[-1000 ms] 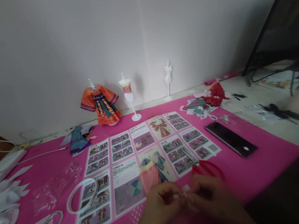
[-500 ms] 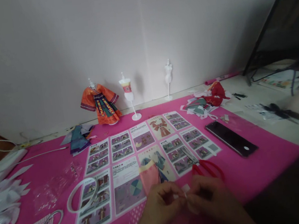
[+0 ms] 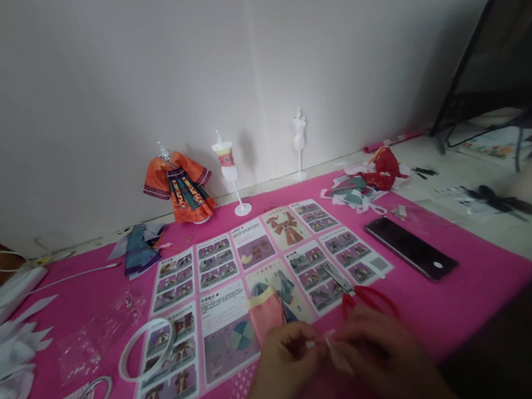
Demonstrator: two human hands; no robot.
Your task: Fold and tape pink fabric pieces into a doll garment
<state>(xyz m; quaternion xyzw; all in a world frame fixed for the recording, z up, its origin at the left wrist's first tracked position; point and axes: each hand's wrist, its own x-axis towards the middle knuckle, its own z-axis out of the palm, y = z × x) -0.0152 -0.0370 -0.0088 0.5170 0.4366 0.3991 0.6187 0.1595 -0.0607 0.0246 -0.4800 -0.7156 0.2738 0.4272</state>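
My left hand (image 3: pixel 289 361) and my right hand (image 3: pixel 378 345) meet at the bottom centre, both closed in a pinch. Between their fingertips is a small whitish, translucent piece (image 3: pixel 340 357), blurred; part of it hangs below the fingers. Just beyond my left hand, a pink cloth piece with a yellow edge (image 3: pixel 266 315) rests on the printed instruction sheet (image 3: pixel 221 305). Red-handled scissors (image 3: pixel 376 296) lie behind my right hand, blades on the sheet.
A dressed mannequin (image 3: pixel 182 188), one with a banded top (image 3: pixel 226 159) and a bare one (image 3: pixel 299 135) stand by the wall. A phone (image 3: pixel 408 245) lies right, fabric scraps (image 3: pixel 367 179) behind it. Tape rings (image 3: pixel 125 361) and plastic wrapping (image 3: pixel 2 362) are left.
The fingers of my right hand have shifted slightly around the small whitish piece, and more of it shows below the fingertips. My left hand has barely moved.
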